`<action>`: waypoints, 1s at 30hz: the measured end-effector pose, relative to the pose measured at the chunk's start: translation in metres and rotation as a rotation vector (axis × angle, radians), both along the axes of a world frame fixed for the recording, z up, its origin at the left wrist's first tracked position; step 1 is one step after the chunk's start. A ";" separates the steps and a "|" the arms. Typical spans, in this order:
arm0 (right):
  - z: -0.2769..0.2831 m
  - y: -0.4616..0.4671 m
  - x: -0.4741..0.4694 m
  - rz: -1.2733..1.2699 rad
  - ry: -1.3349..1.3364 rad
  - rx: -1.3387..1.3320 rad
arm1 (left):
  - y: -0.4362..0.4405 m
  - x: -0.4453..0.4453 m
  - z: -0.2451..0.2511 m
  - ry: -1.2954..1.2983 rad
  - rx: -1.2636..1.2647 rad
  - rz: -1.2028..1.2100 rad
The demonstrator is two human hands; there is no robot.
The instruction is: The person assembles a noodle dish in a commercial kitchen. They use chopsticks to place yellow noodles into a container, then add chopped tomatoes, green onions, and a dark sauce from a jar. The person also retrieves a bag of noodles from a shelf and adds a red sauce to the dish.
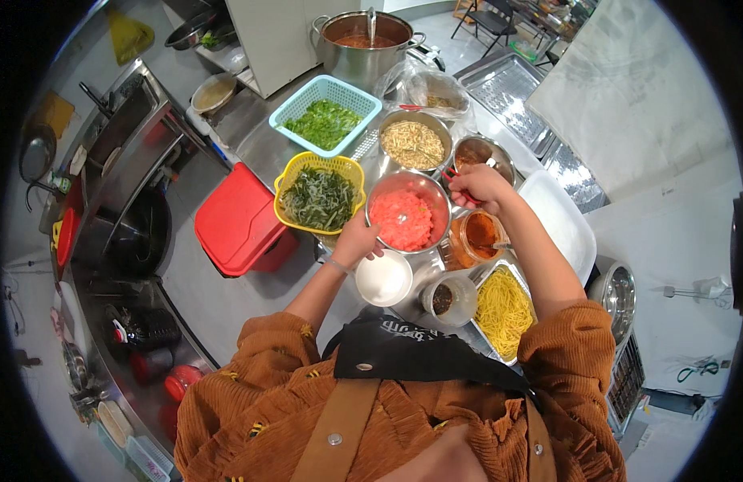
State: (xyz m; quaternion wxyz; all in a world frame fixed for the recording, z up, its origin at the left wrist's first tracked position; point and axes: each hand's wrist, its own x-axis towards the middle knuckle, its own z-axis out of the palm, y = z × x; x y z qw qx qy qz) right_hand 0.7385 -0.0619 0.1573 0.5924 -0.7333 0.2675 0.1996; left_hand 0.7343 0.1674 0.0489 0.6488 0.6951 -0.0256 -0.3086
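Observation:
My left hand (358,238) is at the near left rim of a steel bowl of pink-red chopped food (401,220); a white bowl (384,278) sits just below its fingers. Whether the fingers grip either bowl cannot be told. My right hand (481,185) is closed on a red handle (452,176), between the pink food's bowl and a steel bowl of reddish-brown sauce (484,150). The handle's far end is hard to make out. Beyond stands a steel bowl of pale shredded food (412,144). A jar of red chili powder (481,232) is below my right hand.
A yellow basket of dark green strips (320,196) and a light blue basket of chopped greens (325,120) stand left. A large steel pot (366,51) is at the back. Nearer me are a tray of yellow noodles (504,307) and a cup (449,299). A red lidded bin (242,220) stands left.

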 end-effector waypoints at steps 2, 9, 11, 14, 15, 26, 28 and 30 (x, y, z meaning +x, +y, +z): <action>0.003 -0.007 -0.009 -0.033 0.015 0.088 | 0.000 0.000 -0.001 0.002 0.009 0.006; 0.014 0.002 -0.030 0.002 -0.053 -0.087 | -0.001 0.001 -0.004 0.031 0.019 0.007; 0.014 0.006 -0.040 -0.023 -0.100 -0.200 | -0.001 0.000 -0.006 0.022 0.008 0.011; 0.014 0.008 -0.050 -0.030 -0.101 -0.254 | -0.001 0.001 -0.008 0.004 -0.003 -0.002; 0.014 0.008 -0.053 -0.068 -0.094 -0.194 | -0.001 0.002 -0.009 -0.007 -0.005 -0.012; 0.007 0.005 -0.065 -0.179 -0.106 0.068 | -0.003 -0.003 -0.003 0.016 -0.001 0.037; 0.005 0.005 -0.066 -0.176 -0.111 0.057 | -0.003 -0.003 -0.003 -0.001 -0.019 0.038; 0.005 0.005 -0.066 -0.178 -0.117 0.060 | -0.003 -0.003 -0.003 0.007 -0.017 0.037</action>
